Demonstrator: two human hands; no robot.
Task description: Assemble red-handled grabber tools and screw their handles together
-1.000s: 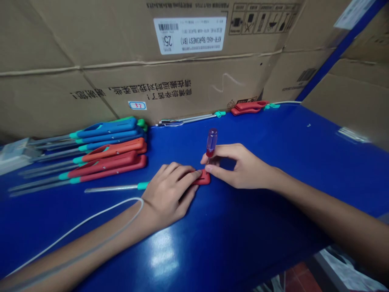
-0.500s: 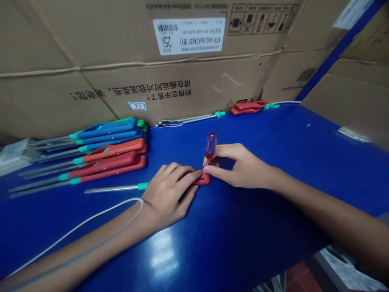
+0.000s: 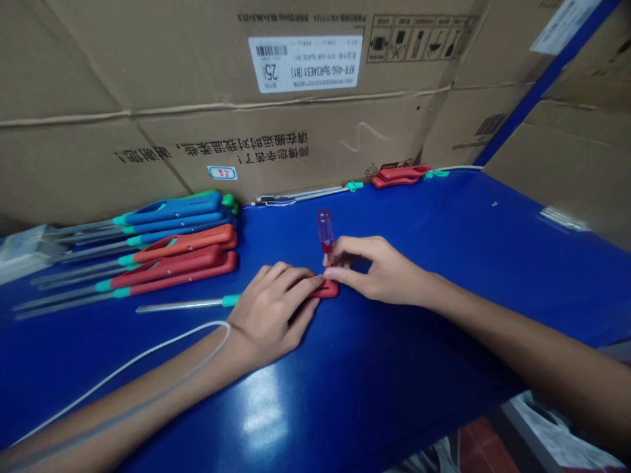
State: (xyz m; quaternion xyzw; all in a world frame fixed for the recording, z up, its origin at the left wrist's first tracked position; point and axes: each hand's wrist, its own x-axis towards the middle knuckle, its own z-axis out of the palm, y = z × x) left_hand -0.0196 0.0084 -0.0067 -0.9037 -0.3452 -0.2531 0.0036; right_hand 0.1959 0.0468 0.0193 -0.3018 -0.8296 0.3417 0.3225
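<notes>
Flat on the blue table lies a long-necked lighter with a red handle point(image 3: 329, 289), a teal collar point(image 3: 230, 300) and a thin metal tube point(image 3: 180, 305) pointing left. My left hand point(image 3: 276, 312) is closed over its handle, pressing it down and hiding most of it. Between thumb and fingertips my right hand point(image 3: 377, 269) pinches the lower shaft of a screwdriver point(image 3: 325, 230) with a clear purple and red handle. The screwdriver stands nearly upright, leaning slightly left, above the red handle's right end. My fingers hide its tip.
Several lighters with blue point(image 3: 177, 209), orange point(image 3: 190, 242) and red handles point(image 3: 172, 268) are stacked at the left. By the cardboard box point(image 3: 187, 72) behind lie metal tubes point(image 3: 320, 193) and red handle shells point(image 3: 400, 176). A white cable point(image 3: 142, 358) loops over my left forearm.
My right hand and the screwdriver have shifted slightly left, and the screwdriver's top now leans left instead of right. My left hand keeps its hold on the lighter.
</notes>
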